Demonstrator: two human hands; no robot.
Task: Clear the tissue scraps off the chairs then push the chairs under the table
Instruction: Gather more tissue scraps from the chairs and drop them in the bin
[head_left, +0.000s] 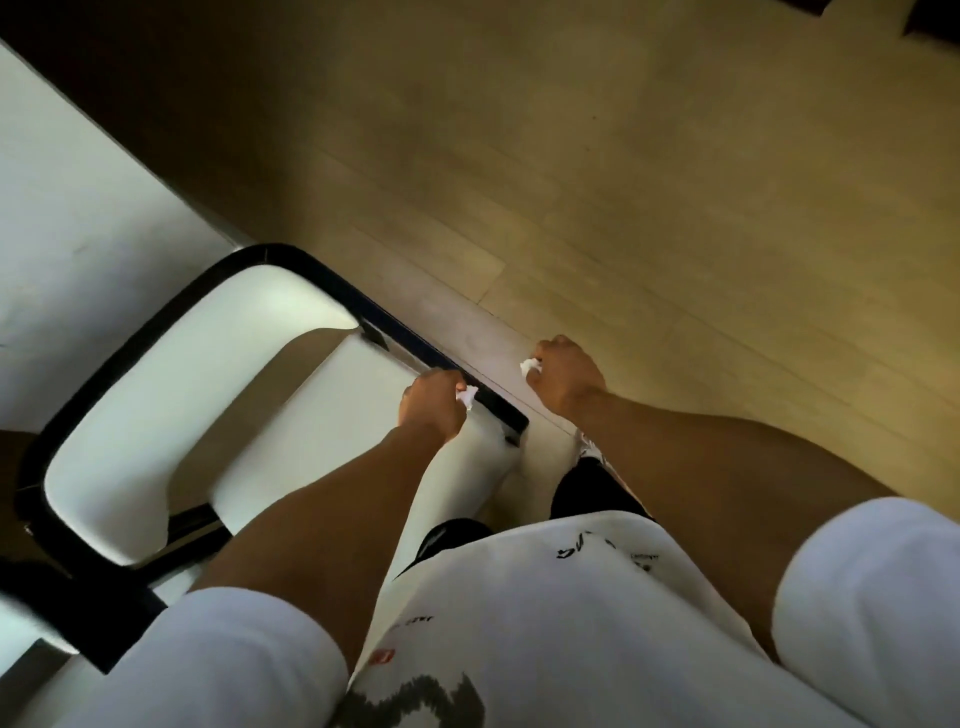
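A person in a white printed T-shirt (545, 623) looks straight down at one chair (171, 395), white-cushioned with a black frame, standing on a pale wood-plank floor (649, 197). Two bare hands are in view, each closed into a fist around one tissue scrap, making two scraps in all.

The left hand (434, 405) hangs over the chair's right edge, touching or just above the black armrest bar (415, 348); which of the two cannot be told. Its fingers are curled tight on a crumpled white scrap (466, 397) that pokes out at the thumb side. The right hand (563, 376) is off the chair altogether, held over the bare floor just beside that same edge, its narrow grip pinching the second scrap (530, 367), which shows as a small white tuft at the knuckles.

The chair's seat and its curved backrest show no loose paper on the parts that are visible; both forearms cover the seat's near corner.

A white surface (67, 218), which may be the table, fills the upper-left, and the chair's far corner lies against or beneath its edge. One white shoe (589, 447) shows between the forearms.
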